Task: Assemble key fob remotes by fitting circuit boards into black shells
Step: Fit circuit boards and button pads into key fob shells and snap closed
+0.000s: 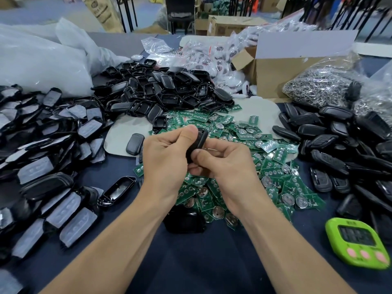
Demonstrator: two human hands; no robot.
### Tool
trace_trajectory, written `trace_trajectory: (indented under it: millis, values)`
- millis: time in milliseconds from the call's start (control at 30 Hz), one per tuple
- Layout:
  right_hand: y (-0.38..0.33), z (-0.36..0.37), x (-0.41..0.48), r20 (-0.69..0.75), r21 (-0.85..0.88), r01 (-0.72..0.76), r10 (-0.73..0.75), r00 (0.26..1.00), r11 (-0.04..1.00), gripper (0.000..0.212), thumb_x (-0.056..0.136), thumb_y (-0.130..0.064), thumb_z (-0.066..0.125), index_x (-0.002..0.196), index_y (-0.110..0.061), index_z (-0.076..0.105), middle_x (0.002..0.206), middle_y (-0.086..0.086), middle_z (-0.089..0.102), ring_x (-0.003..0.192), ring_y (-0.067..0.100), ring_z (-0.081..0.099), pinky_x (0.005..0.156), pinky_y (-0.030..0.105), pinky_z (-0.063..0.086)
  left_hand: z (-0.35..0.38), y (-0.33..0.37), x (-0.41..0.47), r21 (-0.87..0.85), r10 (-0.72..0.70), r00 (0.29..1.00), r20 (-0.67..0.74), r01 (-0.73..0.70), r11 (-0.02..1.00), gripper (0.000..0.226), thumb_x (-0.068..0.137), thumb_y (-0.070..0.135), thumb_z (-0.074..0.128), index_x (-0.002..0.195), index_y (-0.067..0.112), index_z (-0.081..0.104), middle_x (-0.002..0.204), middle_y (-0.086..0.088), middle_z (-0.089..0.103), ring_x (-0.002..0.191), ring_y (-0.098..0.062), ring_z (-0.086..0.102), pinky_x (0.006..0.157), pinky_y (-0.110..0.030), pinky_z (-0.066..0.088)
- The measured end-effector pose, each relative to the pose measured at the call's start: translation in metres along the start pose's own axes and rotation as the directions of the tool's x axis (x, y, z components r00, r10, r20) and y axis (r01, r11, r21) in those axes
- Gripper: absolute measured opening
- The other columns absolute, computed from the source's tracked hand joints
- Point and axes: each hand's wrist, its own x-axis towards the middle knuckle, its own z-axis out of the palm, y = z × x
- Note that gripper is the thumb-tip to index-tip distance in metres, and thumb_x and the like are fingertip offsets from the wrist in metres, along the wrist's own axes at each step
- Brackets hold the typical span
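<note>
Fingers [186, 132] of both hands were curled tight round one black shell [201, 137], held just above the green circuit boards [275, 172] heaped in the middle of the table [201, 268]. The left hand [165, 160] pinched its upper end under the thumb. The right hand [229, 166] pressed a thumb on the lower end. Most of the shell was buried in that grip (only one dark glossy edge showed), so I could not tell whether a board sat inside it. A dark lump [184, 221] lay between the wrists, too blurred to name.

Behind the boards stood a cardboard box [282, 75] with a flap open, its contents hidden behind its wall. Just beside it, a clear bag [318, 88] was stuffed with small metal rings, and smaller clear packets [212, 58] held white pieces I could not make out.

Empty shells [161, 92] were heaped beyond the boards. Shells with pale pads [53, 166] spread to the left, cut off at the edge, and closed black fobs [339, 141] were piled on the right. A green timer [358, 240] lay near them, its display unreadable.
</note>
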Motion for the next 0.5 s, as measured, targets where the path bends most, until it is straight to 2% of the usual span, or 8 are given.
trace_trajectory:
  millis: [100,167,233,267,333,367,433,500]
  values:
    - [-0.002,-0.006,0.003,0.020,0.007,-0.060,0.060,0.998,0.998,0.012,0.089,0.008,0.074,0.096,-0.001,0.077,0.074,0.012,0.076,0.058,0.017,0.070,0.061,0.025,0.061,-0.002,-0.002,0.005,0.005,-0.122,0.992,0.033,0.122,0.993,0.038,0.103,0.028,0.062,0.080,0.006,0.082,0.088,-0.022,0.078,0.075,-0.023,0.069,0.067,-0.024,0.057]
    - [-0.009,-0.015,0.007,0.071,-0.086,-0.148,0.155,0.985,0.985,0.013,0.088,0.006,0.074,0.101,0.003,0.074,0.076,0.011,0.075,0.061,0.017,0.069,0.062,0.024,0.060,-0.005,-0.002,0.009,0.058,-0.160,0.986,0.044,0.157,0.986,0.047,0.106,0.040,0.053,0.083,0.012,0.083,0.089,-0.010,0.081,0.079,-0.015,0.074,0.068,-0.017,0.056]
    - [-0.021,-0.032,0.011,0.076,-0.087,-0.188,0.195,0.978,0.978,0.028,0.084,0.000,0.077,0.111,0.004,0.071,0.088,0.014,0.077,0.068,0.017,0.071,0.064,0.022,0.059,-0.010,-0.001,0.012,0.108,-0.144,0.988,0.055,0.137,0.985,0.046,0.108,0.045,0.045,0.098,0.020,0.082,0.096,0.004,0.082,0.089,-0.007,0.077,0.074,-0.014,0.057]
    - [-0.028,-0.043,0.013,0.051,0.057,-0.172,0.170,0.984,0.983,0.038,0.081,-0.006,0.078,0.117,0.003,0.069,0.097,0.014,0.078,0.073,0.016,0.072,0.067,0.022,0.060,-0.013,-0.001,0.014,0.113,-0.136,0.990,0.041,0.130,0.985,0.044,0.109,0.045,0.043,0.103,0.022,0.080,0.098,0.006,0.082,0.093,-0.007,0.077,0.079,-0.017,0.058]
    - [-0.041,-0.068,0.012,0.004,0.444,-0.057,0.062,0.998,0.894,0.051,0.080,-0.017,0.078,0.127,-0.002,0.066,0.115,0.011,0.077,0.096,0.017,0.075,0.081,0.023,0.061,-0.019,-0.001,0.020,0.110,-0.127,0.992,-0.026,0.129,0.986,0.040,0.109,0.043,0.045,0.102,0.023,0.080,0.097,0.005,0.082,0.094,-0.010,0.078,0.087,-0.026,0.059]
    - [-0.046,-0.078,0.012,-0.019,0.510,0.000,0.011,1.000,0.860,0.057,0.080,-0.024,0.078,0.132,-0.005,0.065,0.124,0.009,0.075,0.108,0.019,0.074,0.087,0.024,0.059,-0.021,-0.002,0.023,0.107,-0.120,0.990,-0.070,0.127,0.986,0.038,0.109,0.041,0.048,0.099,0.023,0.080,0.095,0.004,0.082,0.093,-0.011,0.078,0.088,-0.028,0.060]
    - [-0.046,-0.079,0.013,-0.045,0.418,0.024,-0.006,0.999,0.908,0.056,0.082,-0.025,0.078,0.134,-0.009,0.065,0.126,0.008,0.075,0.112,0.020,0.073,0.090,0.026,0.059,-0.026,-0.003,0.030,0.110,-0.095,0.981,-0.170,0.115,0.987,0.030,0.107,0.036,0.056,0.094,0.023,0.081,0.090,0.004,0.082,0.089,-0.011,0.078,0.088,-0.029,0.062]
    - [-0.037,-0.066,0.019,-0.133,0.189,0.000,0.025,0.991,0.982,0.037,0.085,-0.011,0.077,0.121,-0.009,0.072,0.109,0.011,0.079,0.097,0.022,0.076,0.083,0.028,0.061,-0.032,-0.005,0.037,0.155,-0.056,0.967,-0.250,0.097,0.983,0.025,0.104,0.033,0.061,0.089,0.029,0.081,0.088,0.008,0.081,0.089,-0.009,0.077,0.088,-0.031,0.061]
